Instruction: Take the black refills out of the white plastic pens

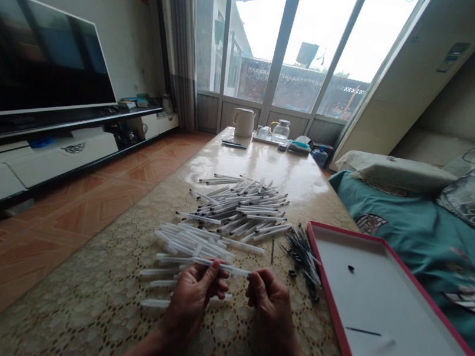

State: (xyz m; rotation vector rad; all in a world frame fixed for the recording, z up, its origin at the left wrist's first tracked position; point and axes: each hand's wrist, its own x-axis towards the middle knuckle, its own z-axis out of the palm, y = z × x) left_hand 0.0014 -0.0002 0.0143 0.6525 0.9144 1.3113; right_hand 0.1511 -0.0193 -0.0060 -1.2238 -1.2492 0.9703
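Two-handed: held one clear pen barrel point(235, 270) roughly level, low over the near part of the table point(106, 277). Clamped its left part between thumb and fingers of the left hand point(193, 296); met its right end with bunched fingertips of the right hand point(271, 296), apparently pinching. Held hands apart, bridged only by the barrel. Could not tell whether a small dark part sat between the right fingertips too.

Judged light and stiff by look; smooth-walled, so likely slippery and prone to roll or twist. Thin-looking; might crack if bent sideways or squeezed hard. Best taken around mid-length to steady, plus a second pinch close to the end, any force along the length only.

Noted loose clear tubes point(192, 241) just beyond the left hand and to its left. Saw a heap of dark-tipped tubes point(244, 206) farther off; too overlapped to count. Found thin dark pieces point(303, 259) bunched right of the heap, beside the left edge of a pink-rimmed tray point(407, 298). Logged inside tray: one small dark piece point(351, 269) toward far, one thin dark rod point(363, 331) toward near left. Spotted a jug point(244, 123) at the table's far end.
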